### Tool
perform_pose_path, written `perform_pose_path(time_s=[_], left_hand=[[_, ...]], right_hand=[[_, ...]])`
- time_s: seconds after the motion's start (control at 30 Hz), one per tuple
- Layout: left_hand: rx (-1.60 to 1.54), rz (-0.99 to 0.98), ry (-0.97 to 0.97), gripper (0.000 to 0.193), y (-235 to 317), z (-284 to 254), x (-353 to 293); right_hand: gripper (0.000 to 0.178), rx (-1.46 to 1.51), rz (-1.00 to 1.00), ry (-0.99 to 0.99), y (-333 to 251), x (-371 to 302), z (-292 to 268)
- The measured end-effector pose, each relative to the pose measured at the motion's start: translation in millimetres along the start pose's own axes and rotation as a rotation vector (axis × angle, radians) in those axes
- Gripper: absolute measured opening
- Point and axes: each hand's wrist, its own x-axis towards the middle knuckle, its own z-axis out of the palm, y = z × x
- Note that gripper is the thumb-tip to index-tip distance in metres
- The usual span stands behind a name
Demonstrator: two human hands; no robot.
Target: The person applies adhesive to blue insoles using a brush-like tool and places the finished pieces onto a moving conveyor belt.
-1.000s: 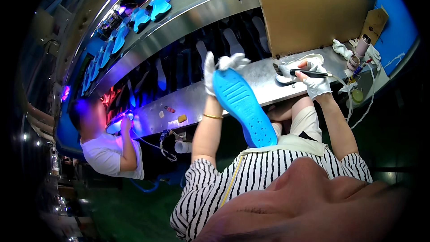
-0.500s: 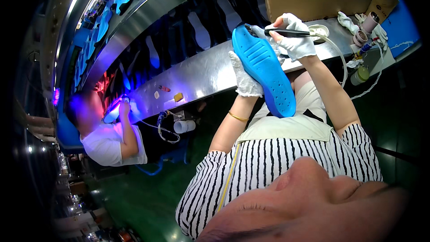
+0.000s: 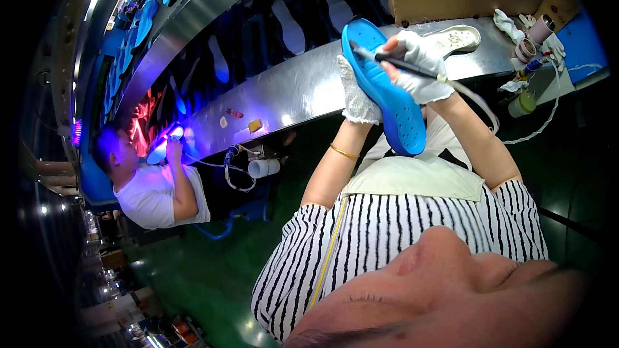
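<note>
Swung from the toe's edge to over the face of the blue insole (image 3: 406, 119), with the black-handled brush (image 3: 412, 67) pinched in the fingers of the right hand (image 3: 427, 58); contact too blurred to tell. Holding the insole toe-up at the near edge of the metal surface (image 3: 303, 95) with the left hand (image 3: 358, 95) round its side, fingertips hidden. Probably light, bendy foam: best cradled by the long edges.

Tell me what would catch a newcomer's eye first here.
Most likely the bright blue shoe sole, held up in front of the bench in the gloved left hand, with a black-handled tool in the gloved right hand over it. Next, probably, the violet-white glow at the picture's left, by a co-worker in a white shirt.
</note>
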Motion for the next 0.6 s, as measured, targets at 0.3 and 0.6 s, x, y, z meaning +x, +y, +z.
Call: perform_pose_path(time_s=[0.3, 0.6], left_hand=[[0.031, 0.029, 0.055, 0.096, 17, -13, 2], [0.089, -0.007, 0.117, 0.086, 28, -7, -4]], right_hand=[[0.02, -0.111, -0.056, -0.04, -7, -18, 3], [0.019, -0.051, -0.018, -0.074, -7, -47, 6]])
